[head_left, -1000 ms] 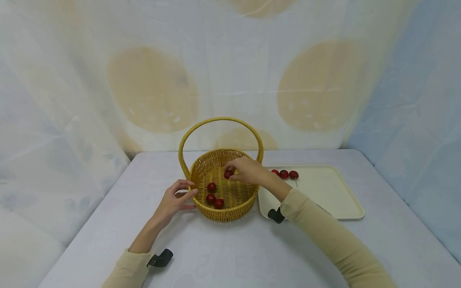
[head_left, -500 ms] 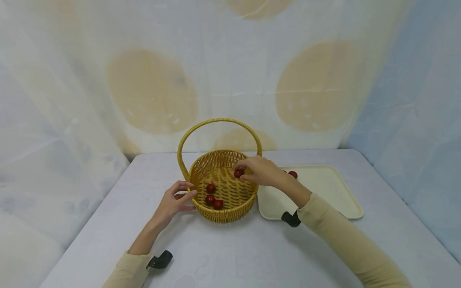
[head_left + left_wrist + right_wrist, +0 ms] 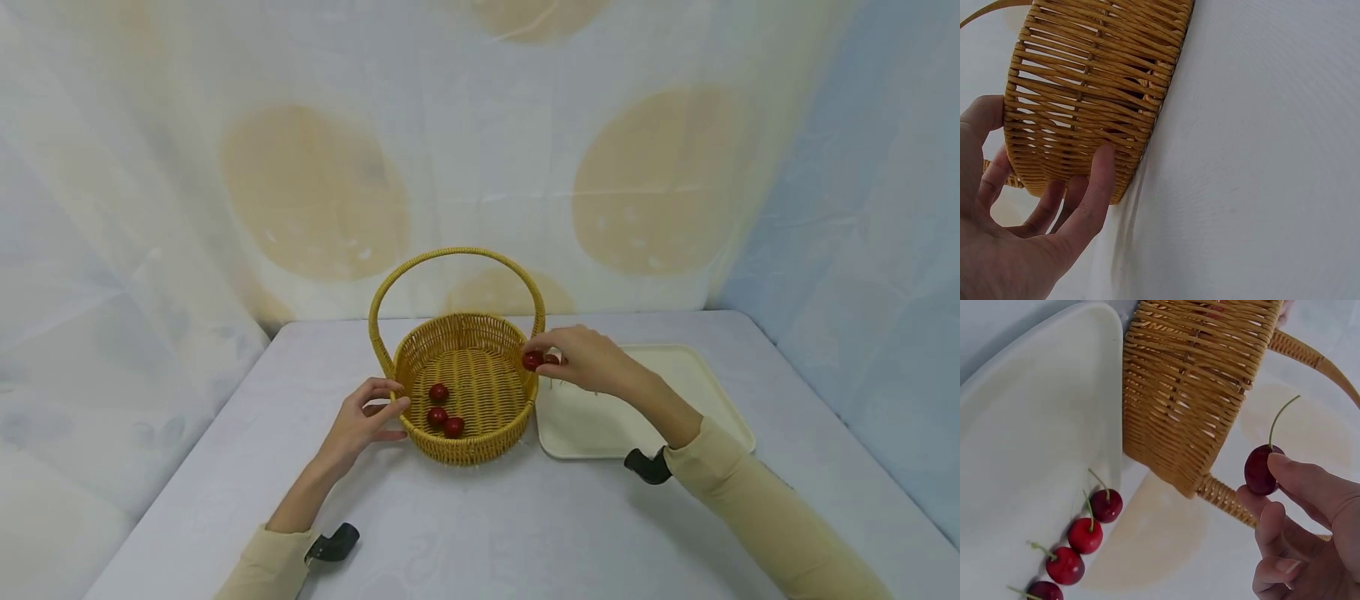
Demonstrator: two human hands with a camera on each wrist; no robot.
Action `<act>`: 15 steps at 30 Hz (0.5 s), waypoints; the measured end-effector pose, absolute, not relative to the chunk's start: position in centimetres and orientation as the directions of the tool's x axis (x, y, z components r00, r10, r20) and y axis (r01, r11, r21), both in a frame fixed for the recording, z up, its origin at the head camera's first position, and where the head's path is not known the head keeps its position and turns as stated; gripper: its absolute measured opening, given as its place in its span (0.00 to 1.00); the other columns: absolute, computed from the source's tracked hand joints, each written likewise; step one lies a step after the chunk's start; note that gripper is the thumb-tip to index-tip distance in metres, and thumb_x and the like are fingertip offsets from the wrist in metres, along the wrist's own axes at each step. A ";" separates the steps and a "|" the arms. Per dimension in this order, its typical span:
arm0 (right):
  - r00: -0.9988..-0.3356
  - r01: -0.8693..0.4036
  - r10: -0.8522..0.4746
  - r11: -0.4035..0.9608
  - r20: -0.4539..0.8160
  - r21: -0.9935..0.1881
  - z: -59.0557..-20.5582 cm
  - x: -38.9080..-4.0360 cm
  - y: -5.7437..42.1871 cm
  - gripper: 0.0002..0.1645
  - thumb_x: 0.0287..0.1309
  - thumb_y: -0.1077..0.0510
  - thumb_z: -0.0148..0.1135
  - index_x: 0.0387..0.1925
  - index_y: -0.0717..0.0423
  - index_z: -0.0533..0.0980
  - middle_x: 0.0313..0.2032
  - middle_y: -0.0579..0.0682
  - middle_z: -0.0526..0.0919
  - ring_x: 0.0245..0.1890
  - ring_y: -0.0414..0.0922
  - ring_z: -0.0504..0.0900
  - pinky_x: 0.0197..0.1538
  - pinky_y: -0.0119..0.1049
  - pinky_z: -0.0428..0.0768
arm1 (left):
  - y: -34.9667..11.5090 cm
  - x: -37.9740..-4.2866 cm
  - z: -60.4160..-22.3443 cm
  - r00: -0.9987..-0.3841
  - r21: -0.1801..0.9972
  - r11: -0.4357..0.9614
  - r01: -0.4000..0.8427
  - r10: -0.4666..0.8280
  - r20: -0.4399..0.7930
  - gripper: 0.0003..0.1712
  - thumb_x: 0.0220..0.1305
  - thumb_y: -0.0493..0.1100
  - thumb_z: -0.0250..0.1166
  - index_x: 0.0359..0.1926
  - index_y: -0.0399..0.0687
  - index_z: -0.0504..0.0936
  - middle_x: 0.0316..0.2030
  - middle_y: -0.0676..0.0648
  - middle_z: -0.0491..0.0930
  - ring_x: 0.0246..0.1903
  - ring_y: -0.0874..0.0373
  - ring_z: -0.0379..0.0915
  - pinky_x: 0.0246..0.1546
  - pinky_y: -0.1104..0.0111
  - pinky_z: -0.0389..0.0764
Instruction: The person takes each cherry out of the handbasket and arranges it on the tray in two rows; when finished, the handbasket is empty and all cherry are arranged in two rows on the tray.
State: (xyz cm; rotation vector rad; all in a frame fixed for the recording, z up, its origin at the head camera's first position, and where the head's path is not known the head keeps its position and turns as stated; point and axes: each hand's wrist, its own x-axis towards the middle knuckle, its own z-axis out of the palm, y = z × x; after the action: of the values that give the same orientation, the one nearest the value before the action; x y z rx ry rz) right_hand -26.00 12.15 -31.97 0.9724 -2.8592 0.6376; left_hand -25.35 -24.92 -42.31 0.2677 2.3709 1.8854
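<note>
My right hand point(image 3: 588, 358) pinches a dark red cherry point(image 3: 533, 361) over the basket's right rim, beside the tray. The right wrist view shows this cherry point(image 3: 1261, 470) between thumb and fingertip, its green stem pointing up. At the left side of the round wicker basket point(image 3: 468, 450), my left hand point(image 3: 363, 417) holds the rim. In the left wrist view, fingers point(image 3: 1102, 172) of that hand lie against the woven outer wall. Three cherries point(image 3: 438, 392) lie on the basket's floor, towards the left and front.
A cream tray point(image 3: 592, 433) stands right of the basket, close to its wall. Several stemmed cherries point(image 3: 1085, 535) lie in a row along the tray's edge, mostly hidden by the right hand in the head view. The tall basket handle point(image 3: 467, 252) arches upward.
My right hand has moved to the right with the cherry, from above the basket's inside to its right rim. The left hand stays at the rim; the three cherries inside have not moved.
</note>
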 end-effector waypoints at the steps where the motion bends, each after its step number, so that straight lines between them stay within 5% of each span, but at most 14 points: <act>1: -0.800 -0.595 -0.571 0.717 0.185 -0.364 -32.0 -25.9 12.4 0.19 0.61 0.56 0.67 0.54 0.52 0.79 0.44 0.48 0.86 0.31 0.38 0.79 0.31 0.29 0.79 | -24.9 -25.4 -42.3 -0.979 0.973 0.217 0.075 0.200 0.030 0.25 0.65 0.51 0.67 0.57 0.46 0.71 0.54 0.40 0.70 0.50 0.49 0.77 0.41 0.51 0.88; 15: -0.818 -0.572 -0.545 0.735 0.185 -0.363 -33.3 -25.4 15.9 0.19 0.60 0.58 0.67 0.54 0.54 0.80 0.41 0.49 0.86 0.29 0.38 0.74 0.29 0.27 0.74 | -25.0 -25.3 -42.3 -0.977 0.972 0.219 0.089 0.208 0.043 0.27 0.64 0.52 0.67 0.58 0.46 0.71 0.55 0.39 0.70 0.50 0.50 0.77 0.41 0.51 0.88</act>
State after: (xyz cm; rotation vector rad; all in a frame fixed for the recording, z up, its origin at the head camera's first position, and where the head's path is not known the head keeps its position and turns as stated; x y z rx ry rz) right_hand -25.41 15.87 -33.32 0.9229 -2.8641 0.6335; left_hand -25.28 -25.00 -42.28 0.2904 2.3762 1.8826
